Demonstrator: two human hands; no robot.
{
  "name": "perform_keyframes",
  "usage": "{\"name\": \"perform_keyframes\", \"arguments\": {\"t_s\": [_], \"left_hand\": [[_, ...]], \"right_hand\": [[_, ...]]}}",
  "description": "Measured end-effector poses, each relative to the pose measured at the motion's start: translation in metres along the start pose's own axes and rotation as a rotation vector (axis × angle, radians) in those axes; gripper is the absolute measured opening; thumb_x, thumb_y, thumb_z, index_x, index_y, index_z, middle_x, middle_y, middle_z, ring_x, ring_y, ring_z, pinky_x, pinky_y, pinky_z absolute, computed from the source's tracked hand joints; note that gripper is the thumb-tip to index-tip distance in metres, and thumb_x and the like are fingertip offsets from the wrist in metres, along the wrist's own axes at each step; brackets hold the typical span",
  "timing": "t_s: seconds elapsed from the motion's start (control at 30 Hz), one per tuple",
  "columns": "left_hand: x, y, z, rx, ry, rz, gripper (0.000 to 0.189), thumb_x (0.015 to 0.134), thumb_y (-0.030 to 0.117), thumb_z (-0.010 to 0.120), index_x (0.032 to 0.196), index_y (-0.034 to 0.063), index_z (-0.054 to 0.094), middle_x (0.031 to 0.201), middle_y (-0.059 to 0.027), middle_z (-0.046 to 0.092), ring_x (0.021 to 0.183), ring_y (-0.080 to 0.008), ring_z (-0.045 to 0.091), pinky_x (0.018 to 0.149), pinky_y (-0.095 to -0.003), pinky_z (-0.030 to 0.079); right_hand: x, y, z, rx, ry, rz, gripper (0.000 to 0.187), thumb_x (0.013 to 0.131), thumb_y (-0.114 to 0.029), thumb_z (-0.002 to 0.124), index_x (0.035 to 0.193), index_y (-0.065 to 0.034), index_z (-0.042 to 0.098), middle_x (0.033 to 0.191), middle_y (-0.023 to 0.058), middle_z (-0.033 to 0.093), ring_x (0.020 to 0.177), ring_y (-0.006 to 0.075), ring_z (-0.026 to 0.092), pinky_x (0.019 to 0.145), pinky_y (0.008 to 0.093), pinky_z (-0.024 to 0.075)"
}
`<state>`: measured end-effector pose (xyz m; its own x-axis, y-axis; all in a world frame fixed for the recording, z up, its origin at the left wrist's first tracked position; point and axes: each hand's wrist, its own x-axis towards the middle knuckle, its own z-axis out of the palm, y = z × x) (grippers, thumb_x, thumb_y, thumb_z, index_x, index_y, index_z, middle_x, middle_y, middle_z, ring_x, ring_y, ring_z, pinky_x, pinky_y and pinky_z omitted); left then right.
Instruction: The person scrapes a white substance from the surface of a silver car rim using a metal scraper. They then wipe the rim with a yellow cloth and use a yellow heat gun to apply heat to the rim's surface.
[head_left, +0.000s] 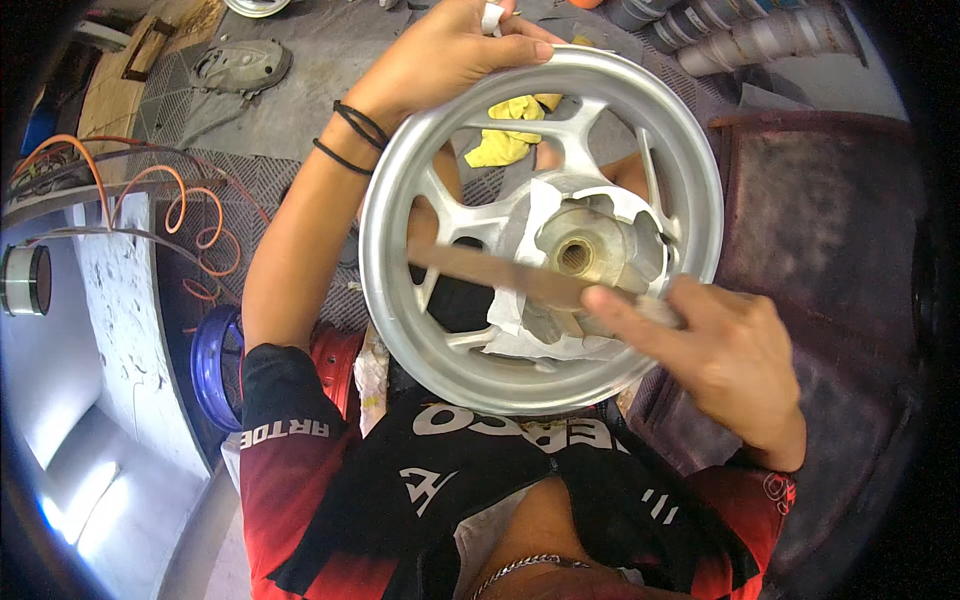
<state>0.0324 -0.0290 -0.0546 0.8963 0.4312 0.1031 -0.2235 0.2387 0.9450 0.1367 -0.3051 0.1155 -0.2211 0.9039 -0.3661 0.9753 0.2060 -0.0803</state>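
A silver motorcycle wheel rim (375, 247) stands tilted before my chest. My left hand (480, 45) grips its upper edge, thumb on the lip, with a bit of white material near the fingers. White paper (545, 206) with torn edges surrounds the hub (577, 255). In my right hand (720, 345) is a long, flat brown tool (495, 271), blurred, by its pale handle end; it crosses in front of the hub and spokes. Whether the tool touches the paper or hub, I cannot tell. The left fingertips are partly hidden.
Beyond the rim lies a yellow cloth (510, 135). A grey engine cover (240, 66) rests on the floor. Coiled orange hose (180, 191), a blue rim (214, 367) and a red rim (331, 364) are at the left. A dark panel-like object (817, 225) stands at the right.
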Motion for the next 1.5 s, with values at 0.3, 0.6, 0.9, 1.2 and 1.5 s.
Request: {"name": "perform_keyframes", "arguments": {"t_s": [0.3,0.6,0.9,1.2,1.5], "left_hand": [[0.001,-0.002,0.001,0.014,-0.001,0.005,0.03,0.096,0.002,0.068,0.098,0.007,0.039,0.111,-0.0213,0.071,0.101,-0.0178,0.068,0.083,-0.0291,0.056],[-0.005,0.0,-0.001,0.078,0.029,0.014,0.03,0.096,0.003,0.069,0.1,0.0063,0.039,0.109,-0.0188,0.071,0.099,-0.0164,0.067,0.083,-0.0287,0.056],[-0.004,0.002,0.0,0.107,0.035,-0.001,0.03,0.096,0.003,0.069,0.101,0.0053,0.04,0.109,-0.0184,0.072,0.098,-0.0157,0.068,0.083,-0.0283,0.056],[-0.002,-0.001,0.0,0.097,0.022,0.017,0.029,0.096,0.005,0.07,0.103,0.0043,0.042,0.108,-0.0178,0.072,0.097,-0.0148,0.067,0.083,-0.0277,0.056],[-0.007,0.007,0.003,0.242,0.057,0.057,0.03,0.096,0.007,0.071,0.104,0.0028,0.043,0.105,-0.0151,0.073,0.094,-0.0134,0.068,0.08,-0.0276,0.056]], "right_hand": [[0.014,-0.006,-0.007,0.01,-0.062,-0.065,0.067,0.082,-0.008,0.064,0.144,-0.0348,0.059,0.067,0.0018,0.045,0.052,0.0189,0.057,0.047,0.0355,0.0498],[0.007,0.019,-0.02,-0.227,0.046,0.236,0.065,0.08,-0.003,0.065,0.137,-0.0346,0.066,0.068,0.0056,0.046,0.053,0.0226,0.056,0.048,0.0368,0.0444],[-0.014,0.017,-0.025,-0.05,0.005,0.212,0.066,0.078,-0.003,0.066,0.138,-0.0305,0.065,0.069,0.0075,0.051,0.053,0.0251,0.056,0.049,0.038,0.0447],[-0.011,0.027,-0.037,-0.158,0.027,0.183,0.063,0.079,-0.008,0.065,0.138,-0.0326,0.065,0.071,0.0061,0.052,0.048,0.0219,0.055,0.045,0.0364,0.0463],[0.008,0.01,-0.025,-0.112,0.009,0.056,0.063,0.08,-0.008,0.065,0.137,-0.0347,0.066,0.07,0.0039,0.053,0.051,0.0212,0.058,0.045,0.0362,0.0469]]}}
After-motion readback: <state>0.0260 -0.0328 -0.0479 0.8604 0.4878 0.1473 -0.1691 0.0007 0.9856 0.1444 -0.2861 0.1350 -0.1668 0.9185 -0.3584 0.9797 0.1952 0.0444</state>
